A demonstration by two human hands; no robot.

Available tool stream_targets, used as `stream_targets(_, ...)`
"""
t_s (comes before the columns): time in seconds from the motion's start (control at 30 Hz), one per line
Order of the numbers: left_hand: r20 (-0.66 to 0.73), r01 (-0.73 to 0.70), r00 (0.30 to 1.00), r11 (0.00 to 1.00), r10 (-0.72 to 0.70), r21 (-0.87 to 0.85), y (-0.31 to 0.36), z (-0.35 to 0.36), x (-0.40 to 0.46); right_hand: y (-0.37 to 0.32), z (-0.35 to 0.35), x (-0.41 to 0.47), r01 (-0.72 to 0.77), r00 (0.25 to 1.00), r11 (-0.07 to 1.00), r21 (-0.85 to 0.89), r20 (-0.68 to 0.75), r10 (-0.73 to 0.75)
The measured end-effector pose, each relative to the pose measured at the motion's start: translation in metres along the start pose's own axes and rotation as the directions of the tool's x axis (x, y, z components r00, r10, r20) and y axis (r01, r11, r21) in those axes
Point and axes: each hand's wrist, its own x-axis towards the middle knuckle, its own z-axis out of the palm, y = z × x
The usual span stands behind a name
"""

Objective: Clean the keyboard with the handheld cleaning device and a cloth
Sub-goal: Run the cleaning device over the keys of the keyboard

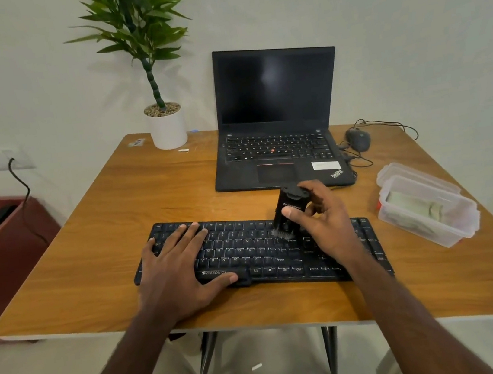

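The black rectangular plastic keyboard (pixel 260 248) is pressed flat by the released left hand (pixel 179 259). The small black brush-tipped handheld cleaning device (pixel 288 212) is grasped by the right hand (pixel 322 217)

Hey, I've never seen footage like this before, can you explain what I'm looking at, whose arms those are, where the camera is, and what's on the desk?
There is no machine here. This is one picture from a camera worn on a person's head, looking forward and down, so the two arms reaching in from the bottom are that person's own.

The left hand lies flat, fingers straight, on the black keyboard, seemingly steadying it. The right hand grips a small black handheld cleaning device, held upright with its brush end down on the keys.

All of this sits on a wooden table. Farther back are an open laptop with a dark screen, a wired mouse and a potted plant. On the right is a clear plastic container; its contents are hard to make out.
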Motion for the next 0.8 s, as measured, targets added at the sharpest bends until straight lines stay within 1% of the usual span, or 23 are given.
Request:
stream_targets(0.13,0.011,0.003,1.0,1.0,-0.003,0.012,0.001,-0.001,0.0,-0.001,-0.026,0.002,-0.026,0.999,0.996,-0.086,-0.034,0.023)
stream_targets(0.23,0.004,0.006,1.0,1.0,-0.006,0.007,0.0,0.0,0.0,-0.001,-0.043,0.006,-0.014,0.996,0.998,-0.065,-0.093,0.007)
stream_targets(0.3,0.007,0.005,1.0,1.0,-0.005,0.01,0.0,0.0,0.0,-0.006,-0.042,0.008,0.006,0.993,1.0,-0.03,-0.116,-0.01)
stream_targets(0.37,0.009,0.005,1.0,1.0,-0.005,0.013,0.001,-0.001,0.0,-0.009,-0.031,0.008,0.021,0.998,1.0,-0.012,-0.052,-0.021)
stream_targets(0.47,0.022,0.011,1.0,1.0,-0.011,0.018,0.001,-0.001,0.001,-0.004,-0.014,0.008,0.047,0.998,0.995,-0.086,0.035,-0.044)
stream_targets(0.53,0.031,0.014,0.999,1.0,-0.014,0.015,0.0,0.0,0.0,-0.001,-0.017,0.009,0.033,0.998,0.994,-0.108,0.052,-0.028)
stream_targets(0.6,0.036,0.013,0.999,1.0,-0.013,0.015,0.0,0.001,0.0,0.001,-0.032,0.009,-0.016,0.999,0.996,-0.087,0.039,0.02)
stream_targets(0.67,0.044,0.005,0.999,1.0,-0.007,0.031,0.0,0.001,0.001,0.002,-0.049,0.01,-0.057,0.998,0.998,-0.019,0.004,0.058)
stream_targets(0.73,0.039,-0.019,0.999,0.998,0.017,0.055,0.004,0.001,0.002,0.003,-0.057,0.011,-0.035,0.998,0.999,0.012,-0.053,0.036)
stream_targets(0.8,0.025,-0.083,0.996,0.993,0.081,0.084,0.018,-0.001,0.004,-0.001,-0.052,0.011,-0.007,0.999,1.0,0.02,-0.044,0.007)
